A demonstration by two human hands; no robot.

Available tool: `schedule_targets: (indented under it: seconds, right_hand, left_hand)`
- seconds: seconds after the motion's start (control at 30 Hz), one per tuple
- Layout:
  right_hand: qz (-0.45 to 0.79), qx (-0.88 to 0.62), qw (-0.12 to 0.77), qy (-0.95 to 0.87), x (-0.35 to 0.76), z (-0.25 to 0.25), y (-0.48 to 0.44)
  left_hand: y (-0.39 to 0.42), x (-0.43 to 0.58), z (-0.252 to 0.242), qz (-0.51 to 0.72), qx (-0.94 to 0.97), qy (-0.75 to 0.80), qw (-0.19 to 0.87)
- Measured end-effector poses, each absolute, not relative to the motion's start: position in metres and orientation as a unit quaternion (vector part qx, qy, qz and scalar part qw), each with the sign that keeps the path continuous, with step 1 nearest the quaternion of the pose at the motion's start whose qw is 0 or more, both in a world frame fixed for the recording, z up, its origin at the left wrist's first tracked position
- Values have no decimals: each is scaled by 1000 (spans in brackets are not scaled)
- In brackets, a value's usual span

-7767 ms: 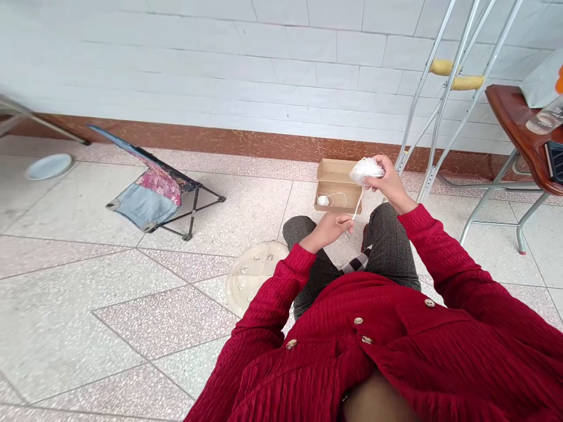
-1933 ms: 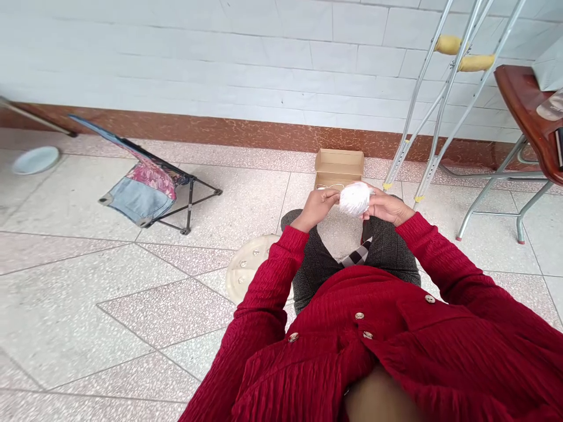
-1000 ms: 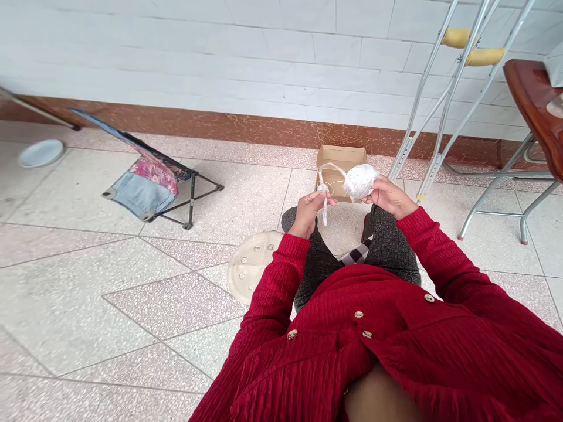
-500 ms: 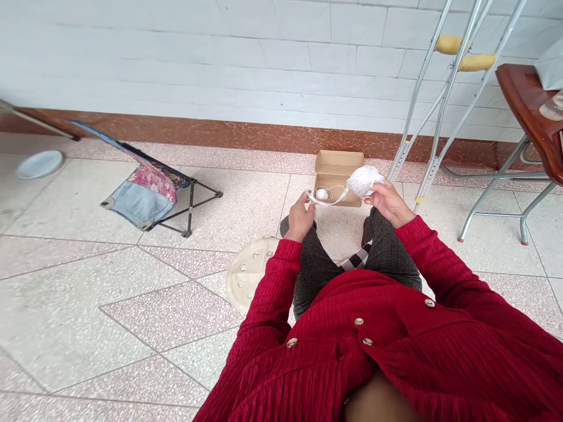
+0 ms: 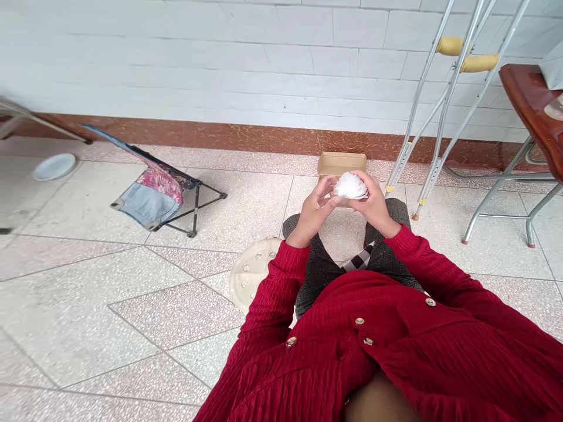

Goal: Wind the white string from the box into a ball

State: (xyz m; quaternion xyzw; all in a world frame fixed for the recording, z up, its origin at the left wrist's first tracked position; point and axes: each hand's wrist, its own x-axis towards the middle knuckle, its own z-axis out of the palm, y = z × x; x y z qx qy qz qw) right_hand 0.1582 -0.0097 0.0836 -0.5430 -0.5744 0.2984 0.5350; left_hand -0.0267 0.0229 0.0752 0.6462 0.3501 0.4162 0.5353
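Observation:
A ball of white yarn (image 5: 350,184) is between my two hands, above the cardboard box. My right hand (image 5: 373,204) grips it from the right, thumb below and fingers over the top. From the left, my left hand (image 5: 316,210) curls its fingers and thumb against the same ball. Behind them the brown cardboard box (image 5: 342,164) lies on the floor with its lid up. My hands and the ball hide most of the box's inside.
A folding stool (image 5: 153,199) with denim and floral cloth stands to the left, near a white plate (image 5: 54,167). Metal crutches (image 5: 446,97) lean on the wall at right, beside a reddish-brown chair (image 5: 528,105). A round beige stool top (image 5: 246,275) shows by my left arm.
My left hand has moved right and up to the yarn ball. The loose strand that stretched between my hands is now wound close to the ball. My right hand has shifted slightly left.

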Motion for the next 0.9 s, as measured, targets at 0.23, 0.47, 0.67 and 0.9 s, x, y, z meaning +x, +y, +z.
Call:
schedule_targets:
  seconds: [0.23, 0.47, 0.67, 0.9]
  right_hand:
    - [211, -576, 437, -658, 138, 78, -25]
    - [346, -502, 419, -673, 167, 99, -34]
    - [380, -506, 533, -561, 204, 109, -10]
    - [576, -422, 449, -537, 206, 102, 12]
  left_hand:
    - [26, -16, 71, 396, 660, 361, 526]
    - [24, -29, 84, 406, 655, 368, 520]
    - [22, -41, 97, 387, 655, 369, 534]
    - [19, -39, 109, 345, 680, 343, 548]
